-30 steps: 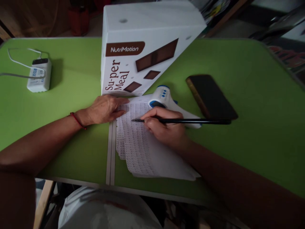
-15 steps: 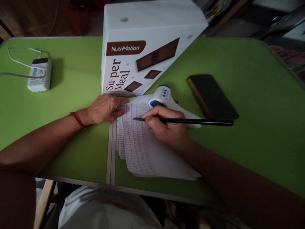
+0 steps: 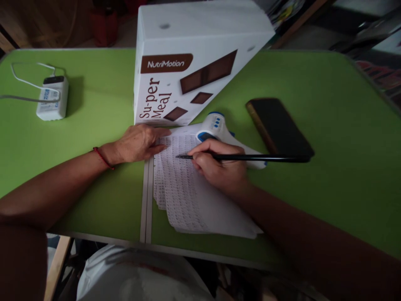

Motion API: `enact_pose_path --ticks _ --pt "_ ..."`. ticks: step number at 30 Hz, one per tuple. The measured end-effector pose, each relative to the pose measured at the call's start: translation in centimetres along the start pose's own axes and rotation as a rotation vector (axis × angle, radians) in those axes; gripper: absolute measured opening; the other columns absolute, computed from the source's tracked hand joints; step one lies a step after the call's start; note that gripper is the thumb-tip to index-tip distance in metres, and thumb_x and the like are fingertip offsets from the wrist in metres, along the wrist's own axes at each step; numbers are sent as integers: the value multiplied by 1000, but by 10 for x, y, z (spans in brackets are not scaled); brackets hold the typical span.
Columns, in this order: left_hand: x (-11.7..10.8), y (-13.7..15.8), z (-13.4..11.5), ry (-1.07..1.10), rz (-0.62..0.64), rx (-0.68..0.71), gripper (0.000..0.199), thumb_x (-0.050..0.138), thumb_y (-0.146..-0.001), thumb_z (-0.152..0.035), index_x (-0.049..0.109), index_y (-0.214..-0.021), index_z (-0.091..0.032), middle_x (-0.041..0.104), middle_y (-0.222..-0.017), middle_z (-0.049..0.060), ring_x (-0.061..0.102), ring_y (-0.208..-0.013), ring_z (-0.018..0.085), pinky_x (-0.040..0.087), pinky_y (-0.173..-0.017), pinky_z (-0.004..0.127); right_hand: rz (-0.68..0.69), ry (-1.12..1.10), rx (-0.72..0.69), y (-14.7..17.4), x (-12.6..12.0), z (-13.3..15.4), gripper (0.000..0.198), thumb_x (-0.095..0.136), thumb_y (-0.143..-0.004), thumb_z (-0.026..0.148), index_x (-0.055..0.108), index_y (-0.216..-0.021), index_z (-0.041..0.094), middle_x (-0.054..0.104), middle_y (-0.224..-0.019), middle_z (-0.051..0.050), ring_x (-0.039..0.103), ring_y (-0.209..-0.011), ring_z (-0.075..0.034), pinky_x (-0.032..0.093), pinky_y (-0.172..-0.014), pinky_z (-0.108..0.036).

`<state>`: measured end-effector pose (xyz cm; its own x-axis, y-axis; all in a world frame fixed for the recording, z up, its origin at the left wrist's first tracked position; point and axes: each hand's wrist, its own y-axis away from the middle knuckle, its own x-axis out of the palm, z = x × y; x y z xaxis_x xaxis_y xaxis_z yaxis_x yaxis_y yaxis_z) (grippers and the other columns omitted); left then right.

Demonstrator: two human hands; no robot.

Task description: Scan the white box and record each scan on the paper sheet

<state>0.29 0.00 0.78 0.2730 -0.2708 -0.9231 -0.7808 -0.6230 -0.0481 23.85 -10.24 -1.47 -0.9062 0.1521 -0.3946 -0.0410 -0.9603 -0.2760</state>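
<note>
My right hand grips a long black pen, its tip touching or just above the paper sheets. The sheets lie in a loose stack and carry dense rows of small handwriting on their left part; the right part is blank. My left hand rests with fingers stretched out on the stack's upper left edge. A white and blue infrared thermometer lies on its side at the top of the sheets, partly hidden behind my right hand.
A large white box stands just beyond the sheets. To the right lies a dark phone in a brown-edged case. At the left sits a white adapter with cables. All are on a green folding table with a metal seam.
My right hand and the pen have shifted very slightly to the right, and the pen's rear end has tipped up a little. My left hand stays in place.
</note>
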Motion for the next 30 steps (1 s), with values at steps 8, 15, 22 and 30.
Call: enact_pose_path --ticks 8,15,22,30 --pt "-1 0 0 0 -6 25 44 62 -107 -35 75 -146 -20 84 -98 7 79 -94 27 66 -92 41 -12 -18 6 0 0 4 12 64 -80 20 72 -75 28 59 -52 4 48 -43 -14 37 -45 -30" --pt "6 1 8 71 -64 59 40 65 -104 -35 78 -140 -22 82 -92 6 77 -88 27 65 -87 43 20 -4 -11 -2 -2 0 11 63 -79 22 70 -72 28 57 -51 4 47 -44 -14 36 -46 -31" --pt "12 0 15 8 -93 116 42 64 -105 -36 78 -141 -21 82 -90 6 77 -79 26 62 -74 38 45 83 -185 1 -6 4 15 63 -94 18 75 -90 26 66 -64 3 56 -49 -15 47 -51 -31" --pt "9 4 16 -201 -603 464 39 46 -116 -33 61 -150 -22 80 -120 10 80 -107 26 66 -90 42 210 791 -846 -10 -29 18 27 54 -108 5 77 -112 17 77 -94 -9 75 -81 -24 58 -70 -36"
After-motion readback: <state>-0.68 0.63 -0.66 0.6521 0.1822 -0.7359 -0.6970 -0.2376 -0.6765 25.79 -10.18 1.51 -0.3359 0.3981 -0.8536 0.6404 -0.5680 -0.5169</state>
